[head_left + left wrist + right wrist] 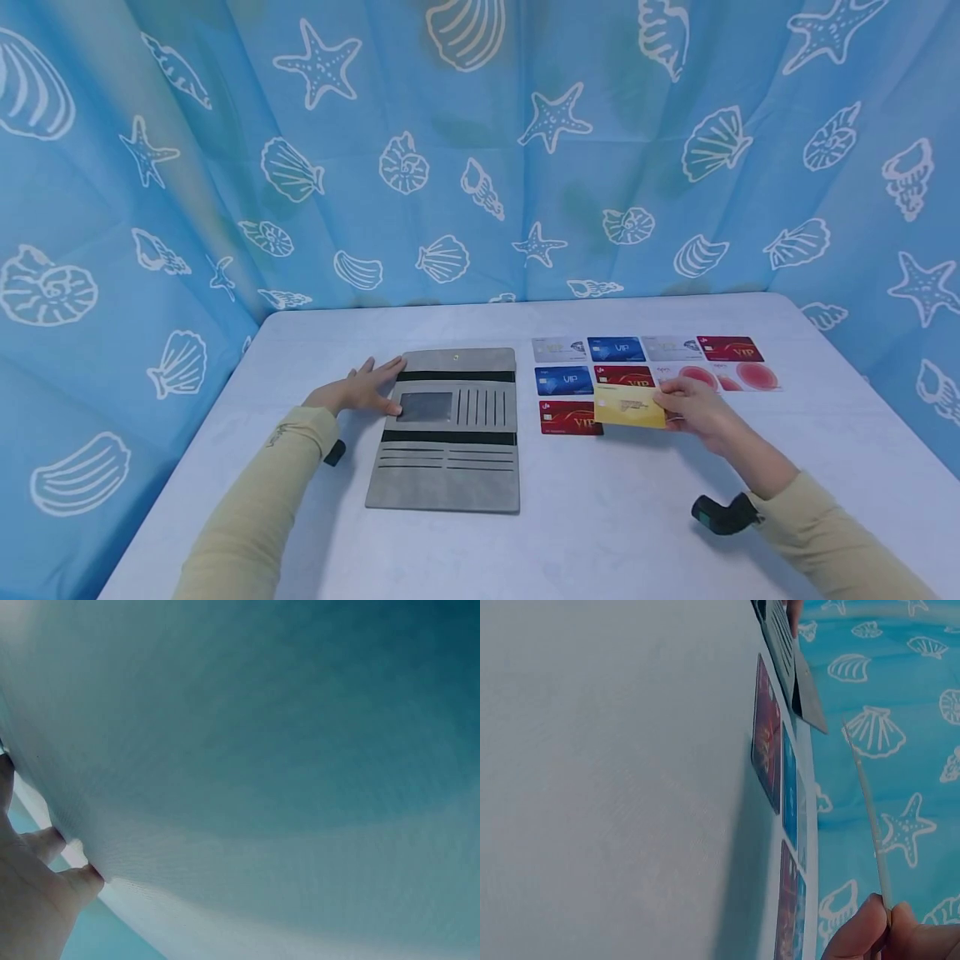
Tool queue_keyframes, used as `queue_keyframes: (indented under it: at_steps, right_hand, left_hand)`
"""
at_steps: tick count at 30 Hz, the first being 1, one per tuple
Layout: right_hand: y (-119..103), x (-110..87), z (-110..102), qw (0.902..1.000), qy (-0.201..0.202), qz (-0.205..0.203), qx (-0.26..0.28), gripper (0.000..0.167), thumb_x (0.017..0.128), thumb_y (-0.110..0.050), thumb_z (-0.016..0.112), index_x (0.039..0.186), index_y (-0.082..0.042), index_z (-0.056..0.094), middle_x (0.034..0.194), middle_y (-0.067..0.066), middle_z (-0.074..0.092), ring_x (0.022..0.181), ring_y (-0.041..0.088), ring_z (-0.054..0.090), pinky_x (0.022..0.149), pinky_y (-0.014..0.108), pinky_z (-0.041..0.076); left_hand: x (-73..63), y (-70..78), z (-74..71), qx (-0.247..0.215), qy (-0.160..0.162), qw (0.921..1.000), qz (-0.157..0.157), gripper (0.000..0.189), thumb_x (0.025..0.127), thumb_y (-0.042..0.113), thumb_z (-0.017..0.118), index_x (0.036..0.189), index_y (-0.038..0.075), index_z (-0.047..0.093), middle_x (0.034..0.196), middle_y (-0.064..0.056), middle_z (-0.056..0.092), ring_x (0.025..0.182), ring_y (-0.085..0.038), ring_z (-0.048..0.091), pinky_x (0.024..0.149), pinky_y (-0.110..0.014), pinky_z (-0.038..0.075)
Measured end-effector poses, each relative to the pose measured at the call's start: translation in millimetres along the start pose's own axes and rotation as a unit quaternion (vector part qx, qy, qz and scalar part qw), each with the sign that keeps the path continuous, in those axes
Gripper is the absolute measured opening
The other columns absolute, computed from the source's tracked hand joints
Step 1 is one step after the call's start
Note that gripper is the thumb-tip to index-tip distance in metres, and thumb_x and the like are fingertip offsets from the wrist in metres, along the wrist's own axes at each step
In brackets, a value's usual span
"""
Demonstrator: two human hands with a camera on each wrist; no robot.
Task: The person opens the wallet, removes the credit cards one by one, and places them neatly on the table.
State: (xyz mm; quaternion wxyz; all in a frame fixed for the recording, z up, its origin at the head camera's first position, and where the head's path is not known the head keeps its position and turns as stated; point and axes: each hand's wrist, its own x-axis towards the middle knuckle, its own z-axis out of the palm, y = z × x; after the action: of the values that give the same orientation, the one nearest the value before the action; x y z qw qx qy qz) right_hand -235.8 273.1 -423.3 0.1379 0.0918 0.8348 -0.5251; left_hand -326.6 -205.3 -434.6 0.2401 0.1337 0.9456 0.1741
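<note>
My right hand (693, 412) pinches a gold card (628, 407) by its right edge, above the rows of cards. The right wrist view shows this card nearly edge-on, between the thumb and finger (904, 922). An unfolded grey wallet (442, 492) lies flat on the table, with card slots and a clear window. My left hand (367, 389) rests at the wallet's upper left edge, fingers spread. Partly behind the gold card is a red VIP card (622, 375); another red VIP card (566, 418) lies to its lower left.
More cards lie in rows: a blue VIP card (564, 381), another blue card (617, 349), silver cards (558, 348), a red card (730, 348) and pink-patterned cards (750, 377). A white cloth (600, 533) covers the table. Behind it hangs a blue shell-print curtain (480, 125).
</note>
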Motion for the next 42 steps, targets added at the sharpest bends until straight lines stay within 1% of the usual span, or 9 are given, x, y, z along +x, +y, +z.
queue_keyframes:
  at_steps: [7, 11, 14, 20, 24, 27, 31, 36, 42]
  right_hand:
    - [9.4, 3.8, -7.3, 1.0000, 0.003, 0.006, 0.001, 0.036, 0.094, -0.021, 0.051, 0.113, 0.007, 0.041, 0.115, 0.026, 0.044, 0.082, 0.020, 0.052, 0.069, 0.022, 0.053]
    - [12.7, 5.5, -9.8, 0.9999, 0.002, 0.015, 0.007, 0.034, 0.094, -0.020, 0.051, 0.112, 0.007, 0.041, 0.112, 0.024, 0.045, 0.080, 0.020, 0.052, 0.068, 0.022, 0.052]
    - [15.0, 6.5, -10.5, 0.9997, 0.000, 0.021, 0.009, 0.033, 0.094, -0.019, 0.050, 0.111, 0.007, 0.040, 0.107, 0.021, 0.047, 0.077, 0.019, 0.051, 0.067, 0.021, 0.052]
    - [19.8, 8.4, -11.3, 0.9998, 0.000, 0.019, 0.007, 0.031, 0.094, -0.017, 0.051, 0.109, 0.008, 0.041, 0.100, 0.016, 0.049, 0.072, 0.017, 0.051, 0.064, 0.021, 0.051]
    - [23.0, 11.1, -12.1, 0.9996, 0.003, 0.027, 0.000, 0.031, 0.094, -0.017, 0.051, 0.110, 0.007, 0.041, 0.099, 0.016, 0.048, 0.072, 0.017, 0.052, 0.064, 0.021, 0.051]
    - [24.5, 12.5, -12.4, 0.9994, 0.006, 0.035, -0.004, 0.030, 0.094, -0.017, 0.051, 0.110, 0.007, 0.041, 0.100, 0.018, 0.048, 0.073, 0.018, 0.052, 0.065, 0.021, 0.051]
    - [25.6, 13.3, -12.3, 0.9993, 0.006, 0.035, -0.008, 0.031, 0.093, -0.017, 0.052, 0.110, 0.007, 0.042, 0.101, 0.019, 0.049, 0.074, 0.019, 0.052, 0.064, 0.022, 0.051]
    - [25.0, 13.3, -10.9, 0.9993, 0.008, 0.032, -0.020, 0.031, 0.093, -0.016, 0.052, 0.109, 0.008, 0.042, 0.099, 0.019, 0.050, 0.072, 0.019, 0.052, 0.063, 0.022, 0.051]
    - [22.4, 14.0, -6.7, 0.9981, 0.022, 0.037, -0.044, 0.028, 0.092, -0.014, 0.053, 0.106, 0.008, 0.042, 0.097, 0.022, 0.050, 0.070, 0.019, 0.053, 0.061, 0.022, 0.051]
  left_hand:
    - [-0.5, 0.1, -0.4, -0.004, 0.001, 1.0000, 0.007, 0.094, 0.078, 0.043, 0.068, 0.148, 0.015, 0.011, 0.154, -0.011, 0.006, 0.137, -0.041, -0.011, 0.107, -0.060, -0.007]
    - [-0.2, -0.4, -0.1, -0.004, 0.001, 1.0000, 0.008, 0.094, 0.078, 0.043, 0.068, 0.148, 0.015, 0.011, 0.154, -0.011, 0.006, 0.137, -0.041, -0.011, 0.107, -0.060, -0.007]
    - [0.2, -0.7, 0.1, -0.006, 0.001, 1.0000, 0.007, 0.094, 0.078, 0.043, 0.068, 0.148, 0.015, 0.011, 0.154, -0.011, 0.006, 0.137, -0.041, -0.011, 0.107, -0.061, -0.007]
    - [0.1, -0.5, 0.2, -0.006, 0.002, 1.0000, 0.001, 0.094, 0.078, 0.043, 0.068, 0.148, 0.016, 0.011, 0.154, -0.010, 0.005, 0.138, -0.040, -0.012, 0.107, -0.060, -0.007]
    - [-0.1, -0.4, 0.6, -0.004, 0.000, 1.0000, -0.001, 0.095, 0.077, 0.044, 0.068, 0.148, 0.017, 0.010, 0.154, -0.009, 0.005, 0.138, -0.039, -0.012, 0.107, -0.059, -0.008]
    - [-0.4, -0.1, 0.3, -0.006, -0.003, 1.0000, 0.005, 0.095, 0.078, 0.044, 0.068, 0.148, 0.016, 0.010, 0.154, -0.010, 0.005, 0.138, -0.040, -0.012, 0.107, -0.060, -0.008]
    - [-1.0, -0.2, -0.1, -0.007, -0.005, 0.9999, 0.007, 0.095, 0.078, 0.044, 0.068, 0.148, 0.015, 0.010, 0.154, -0.010, 0.004, 0.137, -0.040, -0.013, 0.107, -0.059, -0.008]
    - [-0.9, -0.8, 0.2, -0.009, -0.004, 0.9999, 0.003, 0.095, 0.078, 0.044, 0.068, 0.148, 0.016, 0.010, 0.154, -0.009, 0.005, 0.138, -0.039, -0.013, 0.107, -0.059, -0.008]
    - [-0.6, -0.2, 0.0, -0.011, 0.001, 0.9999, 0.001, 0.095, 0.078, 0.044, 0.068, 0.148, 0.016, 0.011, 0.154, -0.009, 0.005, 0.137, -0.040, -0.012, 0.107, -0.059, -0.008]
